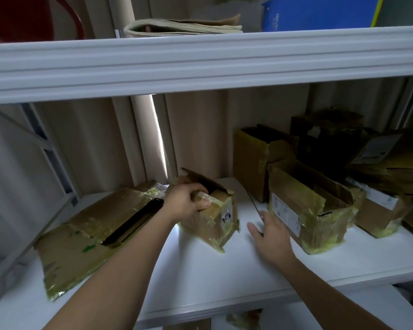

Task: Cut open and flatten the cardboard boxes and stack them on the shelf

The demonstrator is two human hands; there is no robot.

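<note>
Left grip (pixel 187 202) clamped on the top edge of a small taped box (pixel 212 217) standing on the white shelf (pixel 200 270), flattened cardboard (pixel 93 229) just left of that box, right grip (pixel 270 236) fingers apart right of it, beside a thin blade (pixel 254 203), more boxes (pixel 305 206) beyond.

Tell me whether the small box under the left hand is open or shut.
Open: the small box has a top flap standing up, and the left hand grips its taped rim.
</note>
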